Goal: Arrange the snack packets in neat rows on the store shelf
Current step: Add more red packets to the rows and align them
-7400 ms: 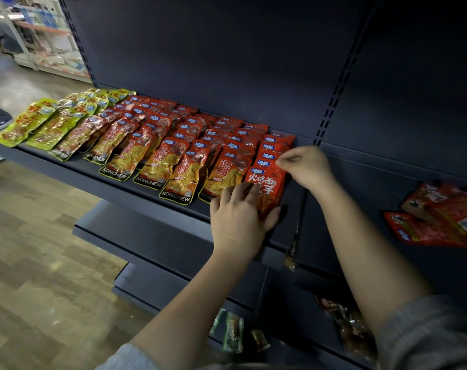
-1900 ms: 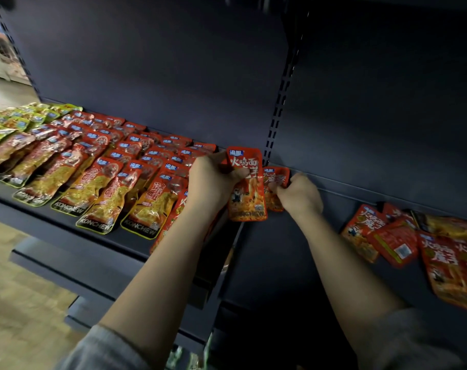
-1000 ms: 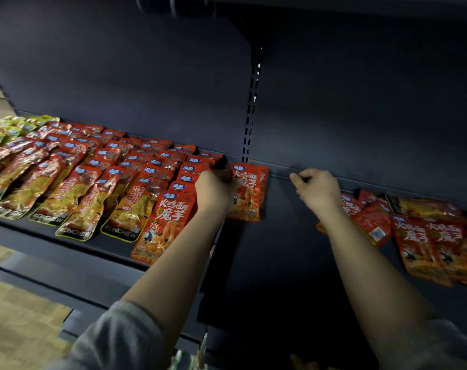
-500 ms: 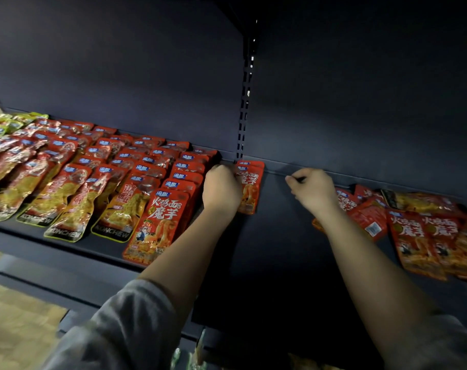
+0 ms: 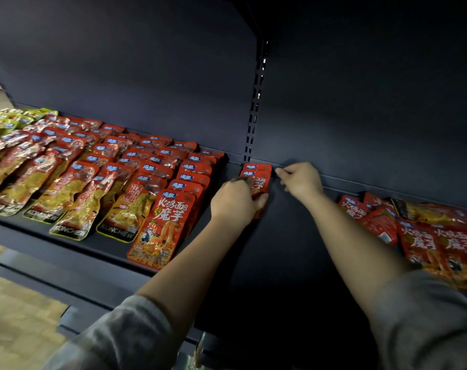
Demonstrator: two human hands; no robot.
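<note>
Shelf (image 5: 280, 249) — packet rows (image 5: 136, 177), loose pile (image 5: 424, 236).

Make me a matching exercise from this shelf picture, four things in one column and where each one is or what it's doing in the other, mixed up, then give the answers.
Things
1. left hand
2. right hand
3. green snack packets
4. loose pile of red packets

Places or states
A. far left end of the shelf
B. unsorted, on the right side of the shelf
C. on the short stack of red packets by the back wall
D. fingers curled, just right of that stack, holding nothing visible

Pairs: 1-C, 2-D, 3-A, 4-B
</note>
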